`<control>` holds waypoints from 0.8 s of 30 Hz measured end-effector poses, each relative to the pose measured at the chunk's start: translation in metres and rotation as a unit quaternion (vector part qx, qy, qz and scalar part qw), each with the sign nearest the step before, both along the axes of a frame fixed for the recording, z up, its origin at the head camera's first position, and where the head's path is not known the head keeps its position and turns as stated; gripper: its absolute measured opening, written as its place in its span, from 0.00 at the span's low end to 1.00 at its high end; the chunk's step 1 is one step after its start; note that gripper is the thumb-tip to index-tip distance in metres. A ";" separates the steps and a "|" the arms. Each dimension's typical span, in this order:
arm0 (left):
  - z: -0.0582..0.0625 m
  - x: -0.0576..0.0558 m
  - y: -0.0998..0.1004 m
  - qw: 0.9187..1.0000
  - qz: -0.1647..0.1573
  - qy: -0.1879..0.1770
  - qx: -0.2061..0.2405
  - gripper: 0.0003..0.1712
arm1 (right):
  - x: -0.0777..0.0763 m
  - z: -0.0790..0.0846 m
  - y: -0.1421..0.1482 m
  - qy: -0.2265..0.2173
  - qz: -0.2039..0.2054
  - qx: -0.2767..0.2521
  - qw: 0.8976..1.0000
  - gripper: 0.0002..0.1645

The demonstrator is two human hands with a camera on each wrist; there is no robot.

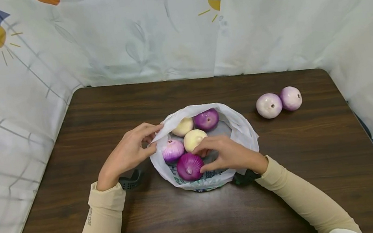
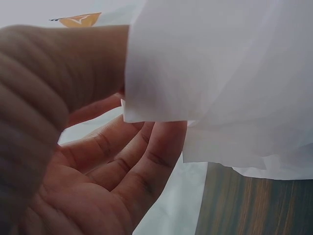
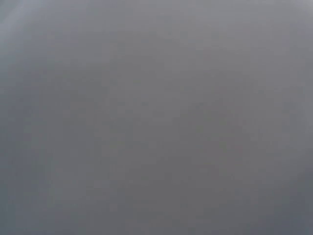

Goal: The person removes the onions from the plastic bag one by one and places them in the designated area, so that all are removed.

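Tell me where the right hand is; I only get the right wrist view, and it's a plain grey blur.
Observer: The right hand is at the mouth of the open white bag, fingertips beside the deep purple onion nearest the person. I can't tell whether it grips.
Operator: Report on the left hand.
Observer: The left hand pinches the bag's rim on its left side.
Operator: List any onions outside the bag.
Observer: Two pale purple onions sit side by side on the table, to the right of the bag.
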State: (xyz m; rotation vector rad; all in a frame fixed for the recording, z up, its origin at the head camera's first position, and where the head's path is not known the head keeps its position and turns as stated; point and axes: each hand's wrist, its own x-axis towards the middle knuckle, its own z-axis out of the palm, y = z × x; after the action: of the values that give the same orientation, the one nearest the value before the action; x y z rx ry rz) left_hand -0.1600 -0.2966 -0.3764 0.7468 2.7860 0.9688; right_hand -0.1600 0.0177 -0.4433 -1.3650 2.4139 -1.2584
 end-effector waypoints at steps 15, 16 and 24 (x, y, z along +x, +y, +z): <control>0.001 0.001 0.002 1.000 -0.002 0.002 -0.001 0.31 | 0.006 -0.004 -0.007 0.016 -0.029 0.042 0.999 0.33; 0.001 0.001 0.002 1.000 -0.002 0.002 -0.002 0.31 | 0.007 -0.004 -0.007 0.020 -0.030 0.047 0.998 0.34; 0.001 0.002 0.003 1.000 -0.002 0.008 -0.003 0.30 | 0.010 -0.004 -0.008 0.053 -0.028 0.064 0.996 0.35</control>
State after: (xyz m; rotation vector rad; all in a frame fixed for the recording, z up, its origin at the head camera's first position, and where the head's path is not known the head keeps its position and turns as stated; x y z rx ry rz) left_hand -0.1583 -0.2933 -0.3750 0.7612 2.7990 0.9567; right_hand -0.1502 0.0093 -0.4474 -1.3710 2.5710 -1.0455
